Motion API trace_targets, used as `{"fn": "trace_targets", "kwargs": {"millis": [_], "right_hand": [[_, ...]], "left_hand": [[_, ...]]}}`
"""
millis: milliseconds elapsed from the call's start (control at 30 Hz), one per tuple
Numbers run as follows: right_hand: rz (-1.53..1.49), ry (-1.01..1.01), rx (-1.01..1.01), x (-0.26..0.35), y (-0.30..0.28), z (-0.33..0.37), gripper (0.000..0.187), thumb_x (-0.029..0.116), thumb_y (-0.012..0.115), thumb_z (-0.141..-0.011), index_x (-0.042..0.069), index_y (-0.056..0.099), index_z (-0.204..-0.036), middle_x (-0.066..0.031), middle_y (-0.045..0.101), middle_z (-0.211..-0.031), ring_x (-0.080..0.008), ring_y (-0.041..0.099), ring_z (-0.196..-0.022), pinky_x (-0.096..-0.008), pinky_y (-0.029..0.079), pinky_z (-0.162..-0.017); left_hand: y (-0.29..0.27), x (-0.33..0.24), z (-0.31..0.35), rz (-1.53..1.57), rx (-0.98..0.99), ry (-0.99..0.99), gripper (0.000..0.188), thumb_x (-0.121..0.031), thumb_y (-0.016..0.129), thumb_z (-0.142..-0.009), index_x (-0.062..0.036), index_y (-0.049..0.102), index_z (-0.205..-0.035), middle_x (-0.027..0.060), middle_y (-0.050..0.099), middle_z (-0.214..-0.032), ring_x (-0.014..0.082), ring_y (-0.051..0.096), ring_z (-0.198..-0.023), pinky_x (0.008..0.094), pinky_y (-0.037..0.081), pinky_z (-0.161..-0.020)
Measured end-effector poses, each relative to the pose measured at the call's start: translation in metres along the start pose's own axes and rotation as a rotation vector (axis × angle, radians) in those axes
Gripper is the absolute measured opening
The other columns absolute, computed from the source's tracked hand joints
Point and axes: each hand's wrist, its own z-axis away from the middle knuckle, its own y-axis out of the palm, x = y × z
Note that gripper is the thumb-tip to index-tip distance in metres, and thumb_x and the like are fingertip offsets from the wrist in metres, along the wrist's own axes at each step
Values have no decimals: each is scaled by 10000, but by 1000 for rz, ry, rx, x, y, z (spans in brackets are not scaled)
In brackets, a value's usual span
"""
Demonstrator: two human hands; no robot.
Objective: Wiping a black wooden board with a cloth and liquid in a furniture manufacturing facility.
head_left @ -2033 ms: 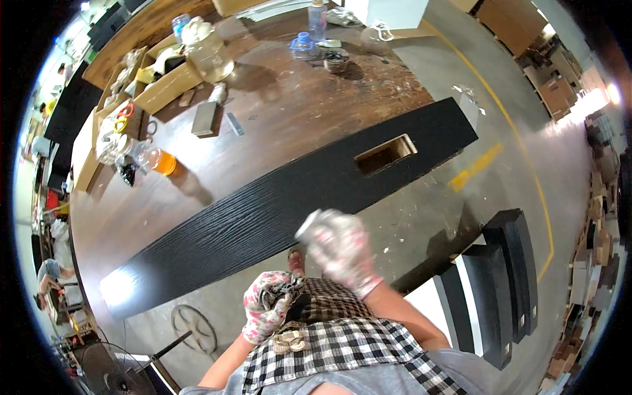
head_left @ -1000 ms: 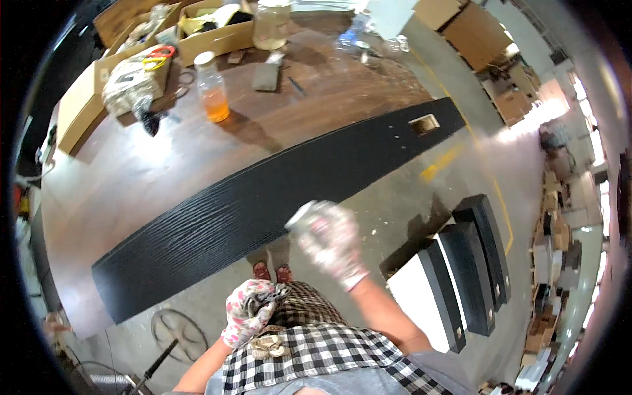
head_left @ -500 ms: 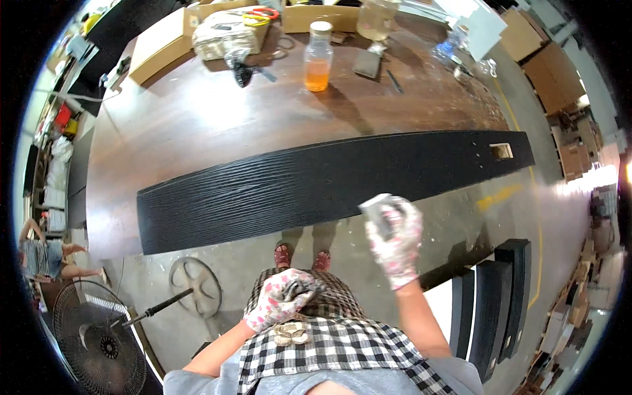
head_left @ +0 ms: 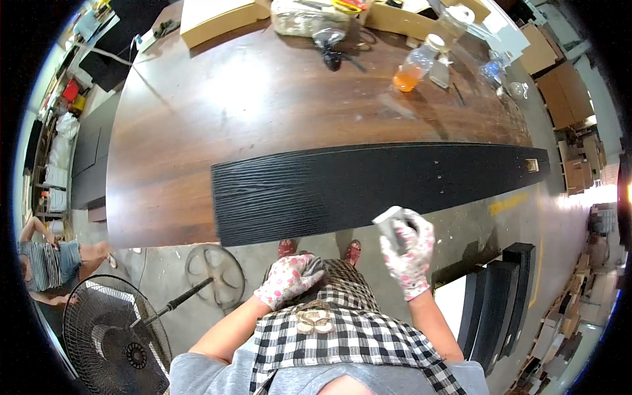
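Observation:
A long black wood-grain board lies along the table's near edge, with a small rectangular cutout at its right end. My right hand, in a white glove with pink spots, grips a small flat pale grey block. The block is just off the board's near edge; whether it touches cannot be told. My left hand, gloved alike, is curled in front of the checked apron. Its fingers are closed, and what they may hold is hidden.
On the brown table stand a bottle of orange liquid, a plastic-wrapped bundle and a cardboard box. A black fan is at lower left, near another person. Black boards stand at lower right.
The view has swung left, so the table, board and bottle appear further right. My right hand stays closed on the block near the board's edge. My left hand remains by the apron.

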Motion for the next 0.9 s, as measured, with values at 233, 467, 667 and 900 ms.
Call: {"fn": "trace_targets", "kwargs": {"millis": [233,467,667,900], "right_hand": [[-206,-265,372,125,68,-30,292,237,743,-701,150,669,-970,-129,593,-1194,-289,577,-986,-444,427,-821],[-296,-411,433,152,92,-41,277,207,701,-713,133,656,-977,-133,595,-1189,-298,569,-993,-442,429,-808],[-280,-472,417,148,93,-44,248,224,714,-699,140,659,-926,-114,619,-1165,-286,602,-936,-423,446,-771],[-316,-534,473,172,104,-51,288,215,723,-699,164,658,-975,-101,604,-1193,-288,567,-1024,-439,434,-822]], "left_hand": [[-35,38,27,-107,83,-104,394,-394,587,-866,-40,648,-1028,181,673,-938,328,646,-880,438,506,-794],[-20,71,41,27,-99,-53,297,-294,624,-833,-45,648,-993,175,675,-892,335,647,-866,418,512,-801],[-30,75,40,-19,-30,-180,377,-359,632,-822,-7,656,-956,197,669,-916,348,646,-854,437,515,-778],[5,97,33,9,-349,238,382,-298,674,-799,-56,624,-1091,195,658,-1017,339,627,-970,448,498,-835]]}}
